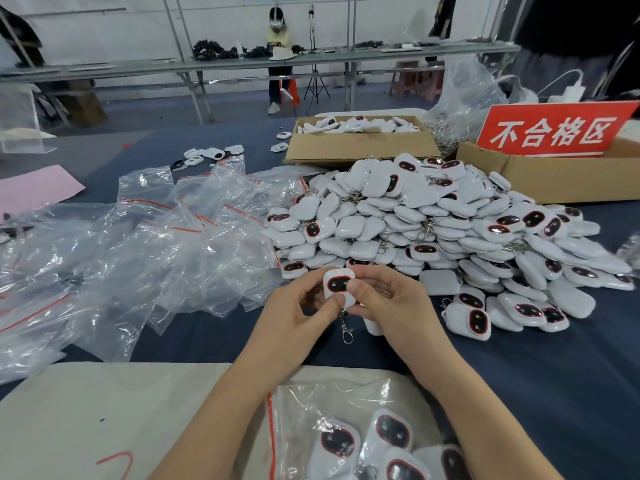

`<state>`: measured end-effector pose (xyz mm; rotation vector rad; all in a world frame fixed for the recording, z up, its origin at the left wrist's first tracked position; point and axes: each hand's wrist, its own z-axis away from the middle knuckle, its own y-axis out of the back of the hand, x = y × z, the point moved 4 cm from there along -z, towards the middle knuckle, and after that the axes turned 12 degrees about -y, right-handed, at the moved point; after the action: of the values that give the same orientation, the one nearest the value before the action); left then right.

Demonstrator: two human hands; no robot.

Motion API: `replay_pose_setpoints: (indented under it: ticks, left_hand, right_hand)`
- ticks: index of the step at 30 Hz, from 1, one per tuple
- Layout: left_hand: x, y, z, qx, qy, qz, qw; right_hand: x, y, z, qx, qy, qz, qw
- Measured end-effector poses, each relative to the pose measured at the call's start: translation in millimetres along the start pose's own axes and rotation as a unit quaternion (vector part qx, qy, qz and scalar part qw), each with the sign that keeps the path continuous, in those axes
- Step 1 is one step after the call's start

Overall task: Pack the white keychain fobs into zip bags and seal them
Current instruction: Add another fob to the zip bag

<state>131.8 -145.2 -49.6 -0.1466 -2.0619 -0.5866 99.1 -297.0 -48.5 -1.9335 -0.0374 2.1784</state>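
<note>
Both hands hold one fob (339, 285) face up above the counter (554, 375), just in front of the pile (433, 230), probably to check it before packing. The left hand (298, 306) has its grip pinched on the fob's left edge. The right hand (388, 303) closes its grip on the right edge, thumb on the face; whether it presses a button is unclear. The clasp (346, 332) hangs free below. A bag (346, 427) holding several fobs lies nearest the body, handy for dropping this one in. Empty bags (156, 244) lie spread at the left, within reach.
</note>
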Motion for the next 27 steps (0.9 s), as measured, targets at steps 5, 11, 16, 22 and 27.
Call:
replay_pose_setpoints:
  ticks: [5,11,16,22,27]
  left_hand:
    - [0.9,0.2,-0.9,0.016,0.004,0.023,1.000]
    - [6.0,1.1,-1.1,0.069,0.007,0.047,0.996]
    - [14.4,-0.7,2.3,0.056,-0.087,-0.121,0.987]
    - [17.1,0.7,5.5,0.095,-0.103,-0.125,0.982]
    - [16.4,3.1,3.9,0.116,-0.106,-0.114,0.981]
  right_hand:
    - [1.3,0.9,-1.2,0.008,-0.002,0.004,1.000]
    - [-0.5,1.8,0.5,-0.015,0.015,-0.012,1.000]
    - [-2.7,-3.2,3.5,-0.034,0.059,0.038,0.997]
    - [-2.0,-2.5,5.4,-0.037,0.054,0.014,0.998]
    - [-2.0,-2.3,5.4,-0.036,0.042,0.006,0.998]
